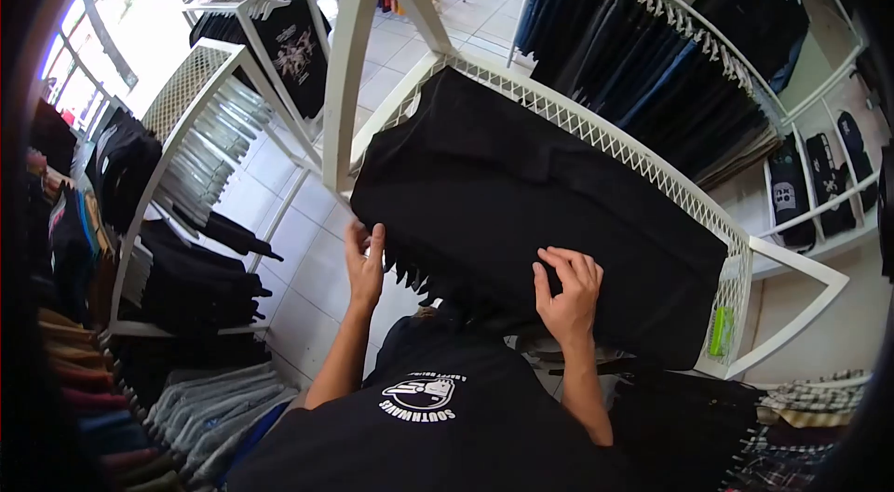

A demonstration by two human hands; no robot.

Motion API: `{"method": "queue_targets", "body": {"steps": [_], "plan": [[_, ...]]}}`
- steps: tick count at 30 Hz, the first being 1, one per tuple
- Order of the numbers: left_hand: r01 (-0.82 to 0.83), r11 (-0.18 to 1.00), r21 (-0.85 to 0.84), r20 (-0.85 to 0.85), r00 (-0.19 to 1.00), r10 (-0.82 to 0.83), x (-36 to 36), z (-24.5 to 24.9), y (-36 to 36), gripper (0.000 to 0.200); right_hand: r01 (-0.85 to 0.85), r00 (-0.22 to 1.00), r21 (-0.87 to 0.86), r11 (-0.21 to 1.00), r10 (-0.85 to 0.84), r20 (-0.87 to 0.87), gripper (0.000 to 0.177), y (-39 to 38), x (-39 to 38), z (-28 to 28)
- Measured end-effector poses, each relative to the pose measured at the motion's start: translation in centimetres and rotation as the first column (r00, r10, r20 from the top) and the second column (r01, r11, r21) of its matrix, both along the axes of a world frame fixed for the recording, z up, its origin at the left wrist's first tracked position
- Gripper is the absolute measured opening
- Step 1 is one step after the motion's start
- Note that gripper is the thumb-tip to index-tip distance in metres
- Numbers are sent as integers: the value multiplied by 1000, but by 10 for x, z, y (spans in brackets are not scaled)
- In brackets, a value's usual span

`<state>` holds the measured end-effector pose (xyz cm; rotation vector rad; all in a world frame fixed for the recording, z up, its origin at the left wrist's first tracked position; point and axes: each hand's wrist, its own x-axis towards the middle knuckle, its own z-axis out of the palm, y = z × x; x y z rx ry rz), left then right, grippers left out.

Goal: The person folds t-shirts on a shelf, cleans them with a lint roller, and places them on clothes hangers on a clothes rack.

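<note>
White mesh shelf (655,178) under black cloth (447,194), spread ahead of my hands | left hand (365,270) by its near-left corner, right hand (570,295) over its near half; both open, apart, contact unclear | likely light, soft, floppy; best pinched at opposite edges

A clothing shop (racks (643,64) of hanging garments everywhere).

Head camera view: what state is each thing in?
Black fabric garment: laid out, lightly creased
White metal mesh-topped rack: upper surface mostly covered
Dark blue and black trousers: hanging in a row
Bright green object: at the mesh corner
Left hand: open
Right hand: open, fingers bent
</note>
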<state>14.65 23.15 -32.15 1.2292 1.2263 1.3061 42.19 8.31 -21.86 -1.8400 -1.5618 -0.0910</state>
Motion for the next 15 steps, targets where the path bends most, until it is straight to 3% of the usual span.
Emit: {"method": "queue_targets", "body": {"steps": [1, 2, 5, 7, 8, 10, 12, 13, 15], "plan": [[91, 982, -168, 252, 967, -47, 0, -7, -2, 43, 10, 999, 12, 1000, -10, 50, 21, -8, -3, -4], [250, 948, -199, 358, 919, -167, -8, -36, 3, 37, 22, 995, 26, 999, -24, 99, 21, -15, -5, -8], [326, 927, -188, 260, 926, -273, -10, -17, -16, 40, 43, 992, 45, 998, -48, 119, 27, -33, -12, -13], [482, 799, -361, 95, 871, -482, -20, -10, -30, 50, 60, 991, 39, 997, -64, 115, 30, -47, -15, -16], [484, 794, -368, 90, 868, -488, -25, -6, -39, 50, 56, 987, 43, 997, -62, 151, 38, -52, -14, -20], [534, 662, -526, -13, 773, -634, -33, 14, -60, 64, 65, 982, 43, 997, -72, 177, 46, -61, -14, -26], [536, 650, -539, 9, 775, -631, -47, 19, -81, 69, 69, 966, 6, 998, -68, 249, 59, -71, -14, -30], [541, 681, -493, 116, 817, -565, -53, 26, -91, 69, 80, 967, -33, 996, -69, 245, 76, -75, -13, -38], [558, 728, -400, 339, 827, -447, -56, 58, -106, 66, 118, 956, -63, 991, -96, 279, 82, -82, -13, -42]]}}
